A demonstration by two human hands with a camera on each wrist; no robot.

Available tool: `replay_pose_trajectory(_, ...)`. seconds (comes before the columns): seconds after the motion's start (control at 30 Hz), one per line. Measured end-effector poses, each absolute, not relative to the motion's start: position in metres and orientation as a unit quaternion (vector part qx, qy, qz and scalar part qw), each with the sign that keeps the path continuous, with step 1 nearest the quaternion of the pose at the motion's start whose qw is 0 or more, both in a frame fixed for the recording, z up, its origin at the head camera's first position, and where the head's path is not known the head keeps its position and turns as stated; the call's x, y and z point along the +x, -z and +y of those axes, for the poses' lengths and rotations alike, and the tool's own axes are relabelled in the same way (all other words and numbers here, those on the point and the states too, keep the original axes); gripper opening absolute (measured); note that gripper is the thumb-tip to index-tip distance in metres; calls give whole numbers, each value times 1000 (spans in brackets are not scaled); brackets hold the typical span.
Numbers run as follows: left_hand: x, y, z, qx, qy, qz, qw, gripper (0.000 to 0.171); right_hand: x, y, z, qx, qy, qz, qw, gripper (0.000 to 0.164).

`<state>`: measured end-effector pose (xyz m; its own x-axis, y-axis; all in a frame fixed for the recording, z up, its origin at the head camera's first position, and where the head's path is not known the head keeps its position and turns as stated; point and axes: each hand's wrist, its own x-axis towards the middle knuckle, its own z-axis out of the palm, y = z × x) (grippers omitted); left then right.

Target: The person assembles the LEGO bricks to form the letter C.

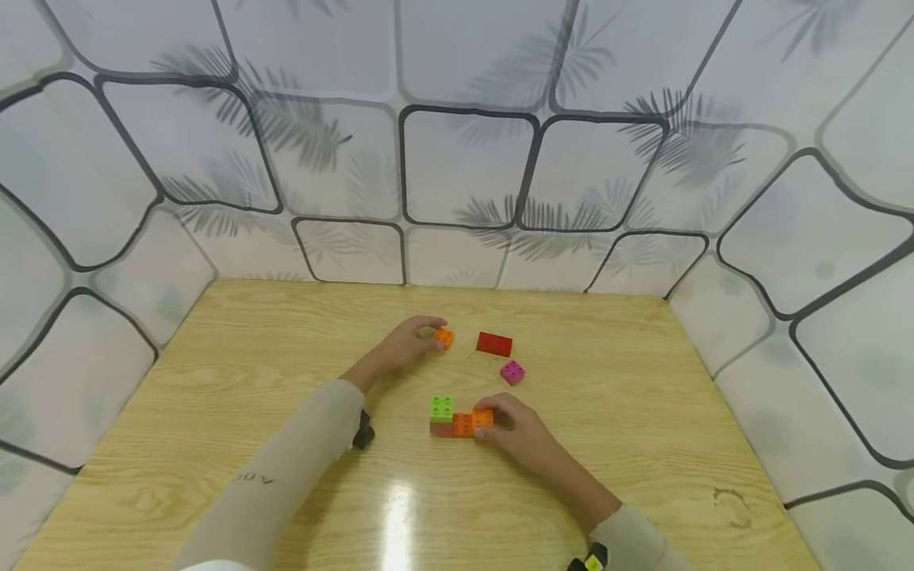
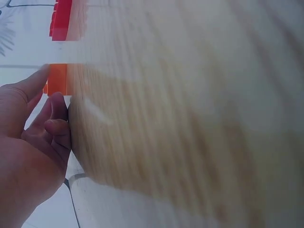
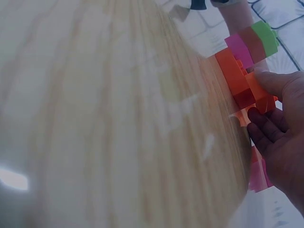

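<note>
Bracketing the loose orange four-stud brick (image 1: 444, 339) with the index finger on its far side and the thumb on its near side, the left hand (image 1: 400, 346) holds a narrow pinch. The brick sits at the fingertips, on the wood-grained bench (image 1: 271, 341); how firmly both tips press cannot be judged, as the contact is small in the head view and partly hidden in the left wrist view.

The right hand (image 1: 524, 432) pinches the second orange brick (image 1: 482, 418) between thumb and fingers. This brick is located at the right end of the long orange base brick (image 1: 462, 425), on its upper side. Studs of the base brick are exposed between it and the stack at the left end. Stack order, bottom to top: pink brick (image 3: 239, 50), brown brick (image 3: 253, 44), green brick (image 3: 265, 38).

Two further bricks lie apart from the assembly, toward the far side of the bench. The red brick (image 1: 494, 343) is to the right of the left hand, near the loose orange four-stud brick. The magenta brick (image 1: 512, 372) is just beside the red brick, on its near side. Patterned panels (image 1: 464, 166) border the bench at the back and both sides.
</note>
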<state>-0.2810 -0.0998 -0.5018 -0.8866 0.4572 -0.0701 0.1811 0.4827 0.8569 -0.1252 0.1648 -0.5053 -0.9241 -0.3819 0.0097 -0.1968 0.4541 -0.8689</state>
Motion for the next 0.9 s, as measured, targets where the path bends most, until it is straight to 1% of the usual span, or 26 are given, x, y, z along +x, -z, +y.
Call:
replay_pose_trajectory(0.6,-279,498,-98,177,-455,861,145,42,-125,504,165,-162,497,847,98,31)
replay_pose_trajectory(0.9,-277,498,-99,169,-456,862,144,42,-125,504,164,-155,497,848,101,30)
